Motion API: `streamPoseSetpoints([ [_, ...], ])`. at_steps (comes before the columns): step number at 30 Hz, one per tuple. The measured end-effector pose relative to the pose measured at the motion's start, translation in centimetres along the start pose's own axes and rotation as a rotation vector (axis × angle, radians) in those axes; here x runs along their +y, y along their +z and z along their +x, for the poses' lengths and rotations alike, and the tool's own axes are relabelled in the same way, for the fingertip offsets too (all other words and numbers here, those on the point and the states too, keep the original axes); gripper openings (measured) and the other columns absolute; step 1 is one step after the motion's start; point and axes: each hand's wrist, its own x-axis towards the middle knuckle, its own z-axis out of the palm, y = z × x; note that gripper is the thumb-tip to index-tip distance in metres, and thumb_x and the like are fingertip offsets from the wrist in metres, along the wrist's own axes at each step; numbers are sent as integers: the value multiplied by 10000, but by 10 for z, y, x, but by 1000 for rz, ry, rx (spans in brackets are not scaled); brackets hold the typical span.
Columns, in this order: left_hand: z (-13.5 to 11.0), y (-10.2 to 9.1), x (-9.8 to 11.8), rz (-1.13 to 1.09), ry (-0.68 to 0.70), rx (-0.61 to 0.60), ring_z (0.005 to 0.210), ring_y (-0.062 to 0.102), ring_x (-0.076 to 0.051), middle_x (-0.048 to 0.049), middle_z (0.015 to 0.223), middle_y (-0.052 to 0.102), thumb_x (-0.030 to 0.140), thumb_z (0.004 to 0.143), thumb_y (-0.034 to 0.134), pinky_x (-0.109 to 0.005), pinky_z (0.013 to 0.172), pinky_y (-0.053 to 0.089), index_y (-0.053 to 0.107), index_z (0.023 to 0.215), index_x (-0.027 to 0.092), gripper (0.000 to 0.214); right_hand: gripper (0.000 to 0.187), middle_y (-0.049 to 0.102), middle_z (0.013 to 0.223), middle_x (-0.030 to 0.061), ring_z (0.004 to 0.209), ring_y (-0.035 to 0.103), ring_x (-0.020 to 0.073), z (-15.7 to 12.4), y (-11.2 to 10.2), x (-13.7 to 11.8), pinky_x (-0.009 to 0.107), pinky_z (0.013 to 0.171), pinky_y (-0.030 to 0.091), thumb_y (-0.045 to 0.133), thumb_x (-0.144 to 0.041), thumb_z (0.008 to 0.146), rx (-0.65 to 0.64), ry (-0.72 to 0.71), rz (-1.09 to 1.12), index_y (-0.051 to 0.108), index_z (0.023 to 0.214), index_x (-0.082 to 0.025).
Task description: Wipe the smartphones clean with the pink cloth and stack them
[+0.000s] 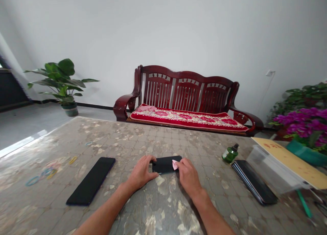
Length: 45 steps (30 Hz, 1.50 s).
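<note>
The phone (pixel 165 165) lies flat at the centre of the tabletop (pixel 163 139). The left hand (pixel 141 173) grips its left end between thumb and fingers, apparently to steady it. The right hand (pixel 187 175) pinches a pink cloth (pixel 175 164) against its right end. A green bottle (pixel 230 153) stands nearer the right edge.

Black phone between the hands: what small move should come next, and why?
Probably slide the pink cloth leftward across the black phone: the right hand presses it on the phone's right end, the left hand grips the left end, and the rest of the screen lies bare.
</note>
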Motion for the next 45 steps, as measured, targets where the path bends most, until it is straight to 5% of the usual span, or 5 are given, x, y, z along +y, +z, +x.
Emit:
streamPoseSetpoints([
  [11, -1, 1, 3, 10, 0, 14, 1021, 587, -254, -40, 1036, 638, 162, 644, 707, -372, 918, 439, 560, 976, 226, 369, 282, 583, 871, 47, 851, 540, 188, -2, 2, -13, 274, 764, 434, 457, -79, 952, -33, -58, 37, 695, 1006, -219],
  [19, -1, -2, 6, 15, -14, 1, 1024, 585, -259, -46, 1037, 633, 160, 653, 706, -375, 920, 445, 557, 966, 229, 353, 311, 578, 841, 50, 801, 545, 184, 2, 4, 17, 274, 736, 429, 428, -81, 955, 31, 103, -42, 709, 1002, -206],
  [27, -1, -2, 9, 22, -17, 5, 1035, 590, -265, -44, 1031, 644, 142, 648, 699, -383, 927, 444, 555, 959, 227, 354, 315, 589, 881, 56, 854, 538, 193, -1, 3, -21, 285, 758, 437, 434, -81, 961, -42, -81, 50, 695, 1064, -224],
  [34, -2, -1, 5, 10, -11, 13, 1043, 584, -263, -43, 1054, 641, 159, 646, 707, -387, 938, 442, 557, 967, 233, 363, 313, 574, 842, 48, 843, 542, 187, -1, 2, 2, 286, 768, 447, 426, -92, 960, 20, 20, 37, 704, 1025, -222],
  [45, -3, -2, 9, 4, -17, 14, 1029, 585, -266, -47, 1036, 643, 168, 656, 689, -398, 935, 443, 558, 974, 234, 350, 270, 592, 889, 43, 857, 526, 177, 0, 0, -18, 272, 762, 431, 471, -81, 950, -87, -180, 148, 701, 968, -221],
])
